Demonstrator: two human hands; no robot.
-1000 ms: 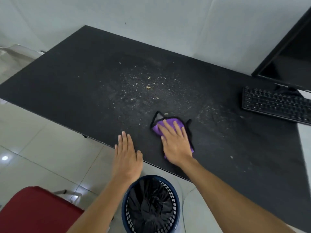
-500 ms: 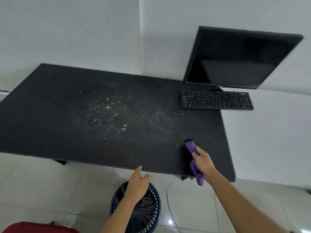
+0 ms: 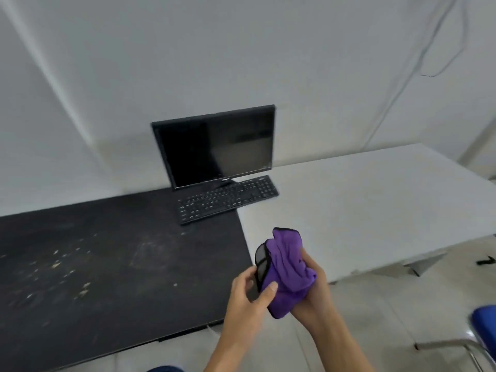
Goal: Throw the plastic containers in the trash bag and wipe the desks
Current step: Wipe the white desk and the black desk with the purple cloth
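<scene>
Hands meet in front of the desks, both closed on one crumpled purple microfibre cloth with black trim [image 3: 288,269]. Left hand [image 3: 248,294] pinches the cloth's black-edged side between thumb and fingers. Right hand [image 3: 312,294] wraps its fingers around the bunched lower part of the cloth. Cloth is held in the air, near the seam where the black rectangular desk [image 3: 107,264] meets the white rectangular desk [image 3: 375,205]; it touches neither surface. Pale crumbs [image 3: 67,269] lie scattered on the left part of the black desk. A black flat monitor [image 3: 214,149] and black keyboard [image 3: 228,198] stand at the rear, straddling both desks. A blue chair [image 3: 483,326] sits at lower right.
</scene>
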